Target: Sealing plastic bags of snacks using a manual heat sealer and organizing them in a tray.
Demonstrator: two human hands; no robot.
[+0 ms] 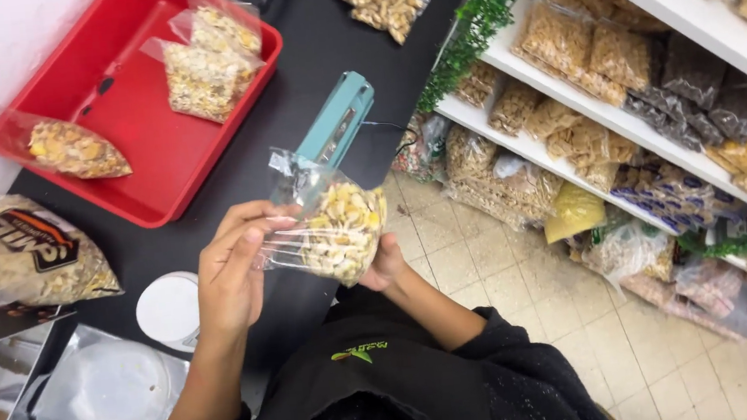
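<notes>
Both hands hold a small clear plastic bag of pale mixed nuts over the edge of a black counter. My left hand grips the bag's flattened open end on the left side. Under the bag's filled end on the right is my right hand, mostly hidden behind it. A teal heat sealer lies on the counter just beyond the bag.
A red tray holds three filled snack bags. A large printed bag of nuts lies at the left, a white lid and a clear bag below it. White shelves of packed snacks stand at the right.
</notes>
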